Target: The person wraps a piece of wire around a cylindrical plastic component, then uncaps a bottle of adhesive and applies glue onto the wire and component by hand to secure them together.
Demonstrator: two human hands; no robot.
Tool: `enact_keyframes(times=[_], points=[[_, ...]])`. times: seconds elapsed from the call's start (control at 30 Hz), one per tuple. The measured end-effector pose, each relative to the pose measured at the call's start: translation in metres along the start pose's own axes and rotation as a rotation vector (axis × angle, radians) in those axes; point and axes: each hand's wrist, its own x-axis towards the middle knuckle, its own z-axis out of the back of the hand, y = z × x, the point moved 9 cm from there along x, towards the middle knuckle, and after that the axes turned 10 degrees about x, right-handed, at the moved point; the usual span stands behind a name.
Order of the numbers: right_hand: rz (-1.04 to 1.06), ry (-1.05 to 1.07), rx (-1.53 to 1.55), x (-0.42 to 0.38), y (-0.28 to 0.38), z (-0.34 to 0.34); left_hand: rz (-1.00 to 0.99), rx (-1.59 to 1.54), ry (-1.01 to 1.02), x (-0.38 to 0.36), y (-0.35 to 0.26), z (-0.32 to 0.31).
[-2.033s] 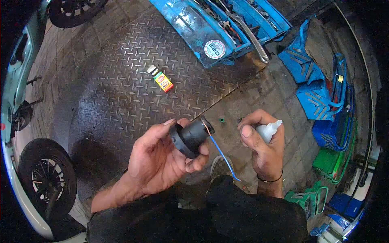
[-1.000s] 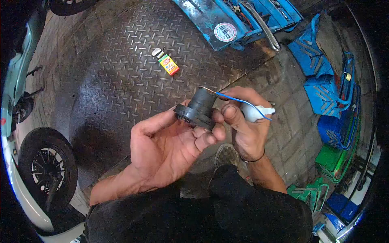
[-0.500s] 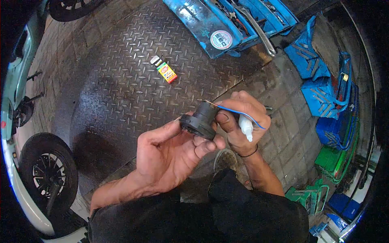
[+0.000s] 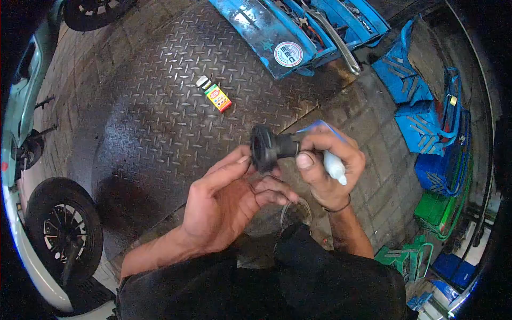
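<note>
A black flanged cylinder [image 4: 264, 149], its exact kind not clear, is held between my two hands with its wide round face turned left. My left hand [image 4: 221, 200] has its thumb and fingertips against the flange edge; its other fingers are loosely curled. With thumb and fingers closed, my right hand [image 4: 333, 165] grips the narrow end. Tucked in the right palm is a small white squeeze bottle [image 4: 334, 168], nozzle pointing down. A thin blue strip [image 4: 322, 124] passes over the right fingers; its ends are hidden or blurred.
On the dark tread-plate floor [image 4: 165, 117] lies a small yellow-red box [image 4: 217, 98], flap open. Beyond it stands an open blue toolbox [image 4: 266, 42] with a long wrench [image 4: 338, 42] across it. Blue toolboxes [image 4: 418, 128] and a green one [image 4: 434, 213] line the right. A wheel [image 4: 64, 234] is at left.
The black cylinder has turned from upright to lying sideways, its flange now facing left. The right hand has moved slightly right with the bottle, and the left fingers have loosened.
</note>
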Motion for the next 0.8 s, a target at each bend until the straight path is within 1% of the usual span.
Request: enact_keyframes(times=[0.07, 0.1, 0.17, 0.2, 0.27, 0.4, 0.43, 0.5, 0.57, 0.6, 0.67, 0.7, 0.73, 0.77, 0.8], points=[[-0.037, 0.027, -0.010, 0.002, 0.003, 0.001, -0.086, 0.299, -0.170, -0.002, -0.007, 0.013], [-0.072, 0.052, -0.020, 0.003, 0.003, 0.000, -0.086, 0.298, -0.170, -0.001, -0.007, 0.011], [-0.108, 0.052, -0.036, 0.004, 0.010, 0.001, -0.244, 0.364, -0.158, -0.001, -0.020, 0.002], [-0.145, 0.051, -0.052, 0.004, 0.010, 0.001, -0.244, 0.364, -0.158, 0.000, -0.020, 0.002], [-0.169, 0.050, -0.052, 0.003, 0.013, 0.001, -0.278, 0.391, -0.065, 0.001, -0.020, -0.006], [-0.253, 0.037, -0.027, -0.001, 0.010, 0.003, -0.297, 0.391, -0.098, 0.001, -0.021, -0.002], [-0.253, 0.037, -0.027, -0.001, 0.012, 0.003, -0.304, 0.437, -0.078, 0.001, -0.020, 0.002], [-0.323, 0.025, 0.005, -0.003, 0.010, 0.003, -0.309, 0.484, -0.056, 0.002, -0.017, 0.003], [-0.294, 0.045, -0.019, -0.003, 0.013, 0.001, -0.389, 0.498, -0.089, 0.000, -0.021, 0.003], [-0.264, 0.066, -0.041, -0.002, 0.016, 0.000, -0.391, 0.498, -0.089, 0.000, -0.022, 0.004], [-0.239, 0.082, -0.059, -0.001, 0.018, -0.001, -0.458, 0.587, -0.070, -0.002, -0.029, 0.000], [-0.214, 0.096, -0.076, -0.001, 0.020, -0.002, -0.460, 0.587, -0.070, -0.002, -0.029, 0.001], [-0.214, 0.097, -0.076, -0.002, 0.018, -0.003, -0.518, 0.629, -0.083, -0.005, -0.032, 0.002], [-0.218, 0.064, -0.023, -0.005, 0.014, -0.001, -0.574, 0.670, -0.096, -0.008, -0.036, 0.002], [-0.224, 0.031, 0.029, -0.009, 0.008, 0.002, -0.573, 0.668, -0.095, -0.009, -0.039, 0.003]])
